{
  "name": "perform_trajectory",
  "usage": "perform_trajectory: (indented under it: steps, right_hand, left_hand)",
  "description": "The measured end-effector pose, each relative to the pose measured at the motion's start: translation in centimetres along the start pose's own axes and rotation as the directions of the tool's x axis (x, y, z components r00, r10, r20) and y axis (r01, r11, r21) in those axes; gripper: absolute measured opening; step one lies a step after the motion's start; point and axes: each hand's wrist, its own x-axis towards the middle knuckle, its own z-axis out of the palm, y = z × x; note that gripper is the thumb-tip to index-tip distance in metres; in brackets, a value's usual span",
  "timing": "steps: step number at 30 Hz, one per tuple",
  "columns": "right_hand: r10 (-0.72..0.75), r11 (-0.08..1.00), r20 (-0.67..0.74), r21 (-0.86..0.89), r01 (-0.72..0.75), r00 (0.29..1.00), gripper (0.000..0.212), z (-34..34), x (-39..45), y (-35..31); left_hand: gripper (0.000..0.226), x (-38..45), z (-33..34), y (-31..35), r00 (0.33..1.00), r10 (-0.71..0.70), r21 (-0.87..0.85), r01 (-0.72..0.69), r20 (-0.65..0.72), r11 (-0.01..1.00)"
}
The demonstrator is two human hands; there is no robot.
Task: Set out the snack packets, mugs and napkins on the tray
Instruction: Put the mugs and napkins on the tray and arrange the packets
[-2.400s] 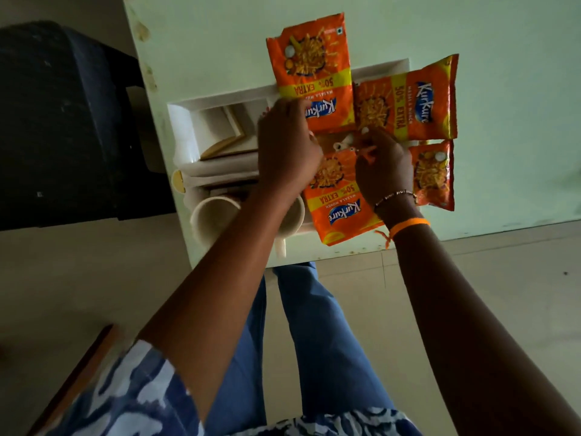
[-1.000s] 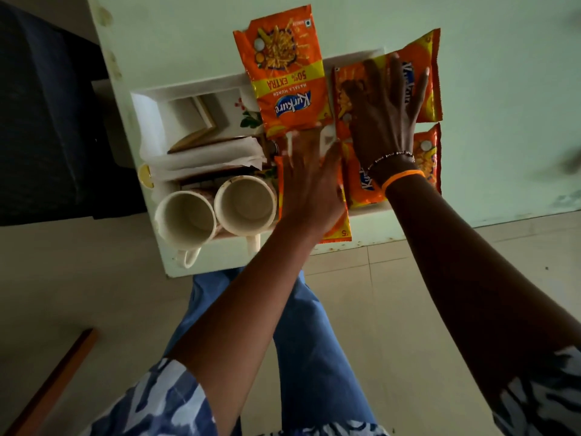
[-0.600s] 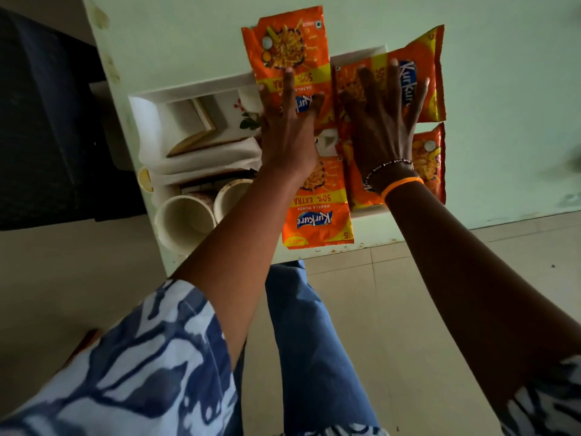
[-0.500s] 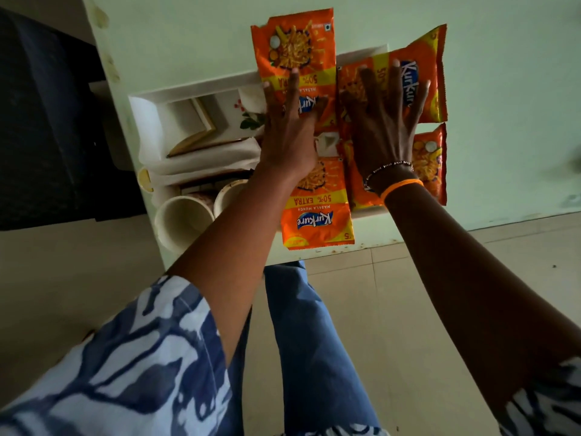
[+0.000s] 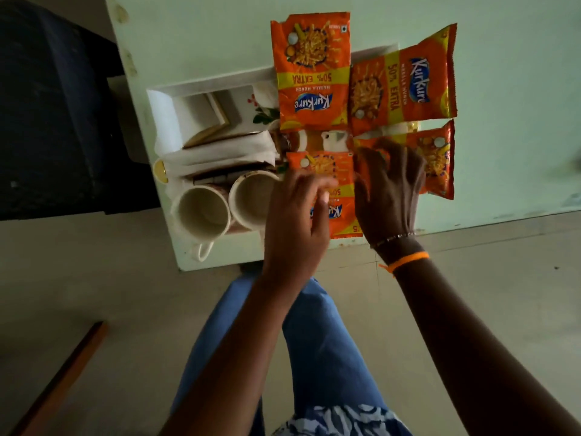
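Head camera: four orange snack packets (image 5: 314,73) lie across the right half of a white tray (image 5: 163,111) on a pale green table (image 5: 503,89), with folded napkins (image 5: 220,152) and two mugs (image 5: 201,212) (both empty) at the tray's left. The person's left hand (image 5: 295,221) hovers with fingers loosely curled, gripping nothing, over the near packet (image 5: 327,171). The right hand (image 5: 390,190) rests beside it, fingers spread, on the near-right packet (image 5: 437,158).

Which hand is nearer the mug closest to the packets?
Left. The left hand hovers right beside that mug; the right hand is farther off, over the packets.
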Motion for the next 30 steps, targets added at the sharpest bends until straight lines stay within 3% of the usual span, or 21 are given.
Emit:
perform_trajectory:
  steps: [2, 4, 6, 7, 9, 10, 11, 12, 15, 18, 21, 25, 27, 30]
  right_hand:
    - [0.145, 0.989, -0.12, 0.038, -0.142, 0.982, 0.021, 0.0, -2.4, 0.5]
    - [0.345, 0.928, -0.132, 0.194, -0.317, 0.929, 0.017, 0.2, -5.0, 1.0]
    - [0.579, 0.772, -0.174, 0.432, -0.466, 0.797, 0.018, 1.1, -6.4, 2.2]
    - [0.693, 0.66, -0.15, 0.525, -0.537, 0.705, 0.021, 1.6, -6.8, 2.8]
    - [0.846, 0.402, 0.015, 0.637, -0.657, 0.533, 0.029, 2.6, -7.3, 3.8]
    - [0.864, 0.285, 0.117, 0.687, -0.668, 0.489, 0.033, 3.0, -7.3, 4.4]
    - [0.86, 0.179, 0.211, 0.728, -0.662, 0.465, 0.035, 3.4, -7.0, 4.9]
    - [0.846, 0.112, 0.271, 0.752, -0.649, 0.46, 0.036, 3.5, -6.6, 5.4]
    - [0.786, 0.101, 0.319, 0.779, -0.619, 0.53, 0.033, 3.5, -5.9, 6.1]
    - [0.691, 0.057, 0.38, 0.82, -0.57, 0.615, 0.028, 3.1, -5.4, 5.8]
    - [0.692, -0.001, 0.396, 0.837, -0.547, 0.604, 0.027, 3.0, -4.5, 5.2]
    - [0.679, -0.077, 0.452, 0.827, -0.557, 0.579, 0.039, 2.3, -3.9, 5.0]
    - [0.695, -0.151, 0.476, 0.829, -0.538, 0.539, 0.042, 2.0, -3.3, 5.0]
    - [0.714, -0.197, 0.479, 0.837, -0.51, 0.51, 0.044, 1.4, -2.6, 4.8]
  left_hand:
    - [0.014, -3.9, -0.7, -0.4, 0.992, -0.126, -0.152, 0.122, -0.016, 0.981]
    - [0.018, -8.1, -1.0, -1.9, 0.936, -0.352, -0.264, 0.337, -0.008, 0.904]
    - [0.027, -10.4, -0.4, -4.5, 0.751, -0.658, -0.328, 0.607, -0.061, 0.724]
    - [0.03, -10.9, -0.4, -5.8, 0.599, -0.797, -0.387, 0.719, -0.077, 0.577]
    - [0.03, -10.9, -1.2, -8.7, 0.327, -0.943, -0.579, 0.759, -0.056, 0.298]
    - [0.029, -10.5, -1.8, -10.3, 0.261, -0.965, -0.675, 0.706, -0.034, 0.215]
    - [0.027, -9.8, -2.5, -11.8, 0.25, -0.968, -0.741, 0.648, -0.012, 0.176]
    - [0.025, -9.0, -3.2, -13.2, 0.284, -0.959, -0.784, 0.596, 0.003, 0.174]
    - [0.022, -6.7, -4.9, -15.5, 0.47, -0.882, -0.818, 0.519, 0.032, 0.247]
    - [0.032, -5.7, -6.0, -16.6, 0.604, -0.797, -0.76, 0.531, 0.029, 0.375]
    - [0.036, -5.8, -6.8, -16.8, 0.691, -0.721, -0.618, 0.585, 0.041, 0.525]
    - [0.028, -5.0, -7.3, -16.0, 0.68, -0.733, -0.551, 0.6, -0.031, 0.58]
    - [0.016, -4.5, -7.1, -15.1, 0.649, -0.759, -0.613, 0.581, -0.048, 0.535]
    - [0.022, -3.9, -6.7, -14.6, 0.59, -0.805, -0.71, 0.539, -0.066, 0.454]
